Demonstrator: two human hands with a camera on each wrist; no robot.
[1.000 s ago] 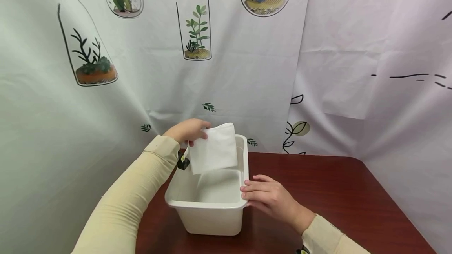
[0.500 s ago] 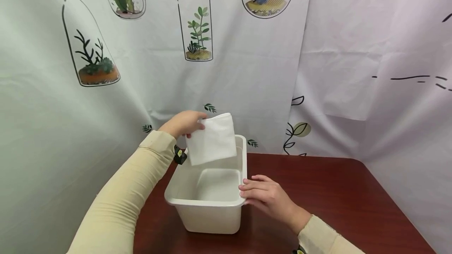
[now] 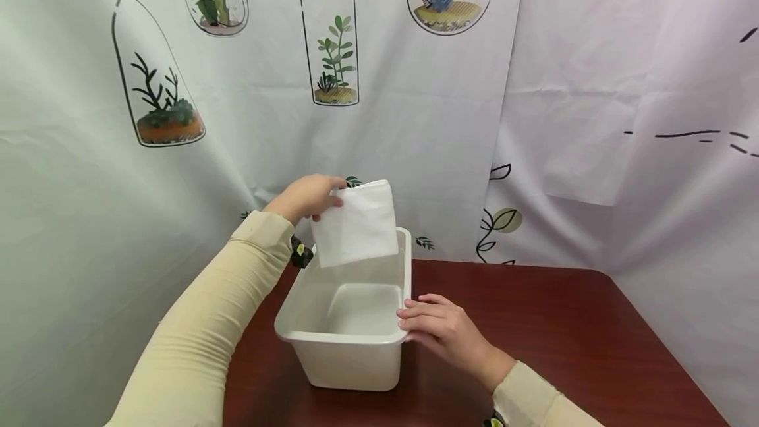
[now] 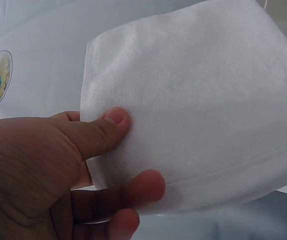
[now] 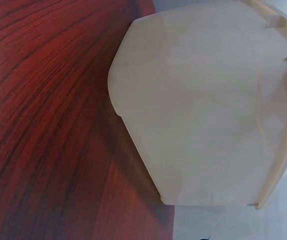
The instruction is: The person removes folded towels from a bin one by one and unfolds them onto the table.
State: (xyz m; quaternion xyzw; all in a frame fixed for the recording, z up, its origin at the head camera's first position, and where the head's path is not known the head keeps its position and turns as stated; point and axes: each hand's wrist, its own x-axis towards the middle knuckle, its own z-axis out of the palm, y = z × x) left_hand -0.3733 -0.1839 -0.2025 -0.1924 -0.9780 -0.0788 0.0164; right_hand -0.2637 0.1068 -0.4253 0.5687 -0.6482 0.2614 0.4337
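Note:
A folded white towel hangs from my left hand, over the far end of a white plastic bin. In the left wrist view, thumb and fingers pinch the towel along one edge, and its surface looks soft and fuzzy. My right hand touches the bin's right rim near the front corner, its fingers extended over the edge. The bin's floor shows bare in the head view. From the right wrist view I see the bin's outer side wall, with only a bit of a finger at the right edge.
The bin stands on a dark red wooden table, whose right corner is rounded. White cloth sheets printed with plants in glass jars hang close behind and to the sides.
My left hand has lifted the towel higher, up toward the back cloth. My right hand stays on the bin's rim, and the bin has shifted very slightly left in view.

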